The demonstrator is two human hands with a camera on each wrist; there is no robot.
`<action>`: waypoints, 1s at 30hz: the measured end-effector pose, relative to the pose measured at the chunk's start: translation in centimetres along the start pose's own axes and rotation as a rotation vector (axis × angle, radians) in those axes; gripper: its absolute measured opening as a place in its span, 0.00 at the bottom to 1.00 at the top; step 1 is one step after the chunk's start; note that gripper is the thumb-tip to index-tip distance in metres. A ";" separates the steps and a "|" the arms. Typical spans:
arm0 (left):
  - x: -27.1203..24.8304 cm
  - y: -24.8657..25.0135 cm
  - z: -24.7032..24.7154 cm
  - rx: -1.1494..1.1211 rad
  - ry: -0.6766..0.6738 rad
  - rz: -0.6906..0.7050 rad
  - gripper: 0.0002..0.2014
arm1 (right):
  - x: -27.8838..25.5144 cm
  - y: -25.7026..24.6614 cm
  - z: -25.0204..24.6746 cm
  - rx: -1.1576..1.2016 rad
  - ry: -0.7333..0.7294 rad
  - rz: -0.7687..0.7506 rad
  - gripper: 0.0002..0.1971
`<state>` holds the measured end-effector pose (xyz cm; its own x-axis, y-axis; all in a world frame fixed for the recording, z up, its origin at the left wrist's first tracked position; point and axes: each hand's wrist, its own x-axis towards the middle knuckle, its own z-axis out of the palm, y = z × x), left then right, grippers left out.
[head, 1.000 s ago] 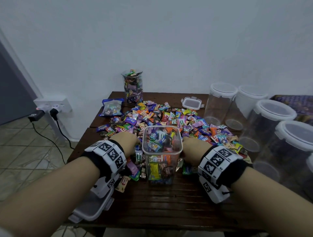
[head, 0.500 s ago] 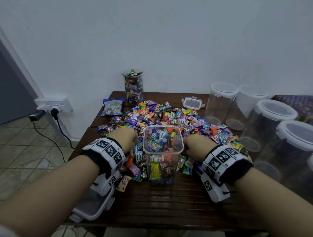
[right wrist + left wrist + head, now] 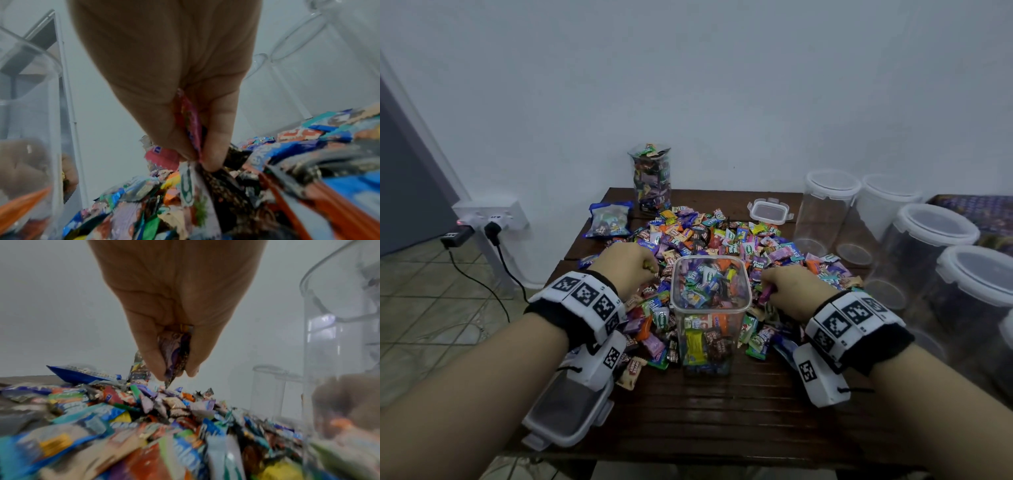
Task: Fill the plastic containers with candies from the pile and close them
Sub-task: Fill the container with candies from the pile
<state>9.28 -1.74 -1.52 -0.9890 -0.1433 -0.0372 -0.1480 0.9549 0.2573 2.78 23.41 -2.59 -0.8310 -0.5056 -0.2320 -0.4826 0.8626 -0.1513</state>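
Candies (image 3: 709, 236) lie in a wide multicoloured pile across the middle of the dark wooden surface (image 3: 722, 411). A clear square plastic container (image 3: 710, 310) stands upright at the pile's near edge, open-topped and filled with wrapped candies to a level close to the rim.

The left hand (image 3: 628, 269) is positioned just left of the container, over the pile. Its fingers (image 3: 152, 353) are curled and pressed against the thumb, pinching a small bunch of wrapped candies with a purple wrapper (image 3: 176, 353) visible between them, just above the pile.

The right hand (image 3: 796, 291) is positioned just right of the container, also over the pile. Its fingers (image 3: 164, 126) and thumb pinch a pink-wrapped candy (image 3: 192, 123) together with further wrappers below it; whether those lower wrappers are clear of the pile cannot be determined.

A second square container (image 3: 652, 180), filled above its rim and uncovered, stands at the far edge of the surface. A blue candy bag (image 3: 608, 221) lies to its left. One snap-lock lid (image 3: 770, 211) lies flat at the far right of the pile; another lid (image 3: 566, 411) lies at the near left edge, beneath the left wrist. Several empty clear round jars (image 3: 825, 209) with white rims stand in a row to the right. A wall socket (image 3: 493, 214) with plugs is mounted low on the left wall.
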 end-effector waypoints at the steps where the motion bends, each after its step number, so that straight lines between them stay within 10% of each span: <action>1: -0.1 0.1 -0.3 -0.034 0.022 -0.006 0.08 | -0.1 0.0 -0.1 0.015 0.011 0.005 0.08; 15: -2.8 3.1 -5.2 -0.511 0.318 0.126 0.04 | -3.7 -3.1 -6.5 0.358 0.418 -0.237 0.07; 30: -4.5 4.7 -5.2 -0.708 0.346 0.247 0.11 | -4.1 -8.1 -4.7 0.266 0.321 -0.483 0.09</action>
<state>13.05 2.02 4.84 -0.9193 -0.1329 0.3704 0.2244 0.5960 0.7710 8.75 18.58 4.07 -0.5983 -0.7718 0.2153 -0.7728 0.4847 -0.4097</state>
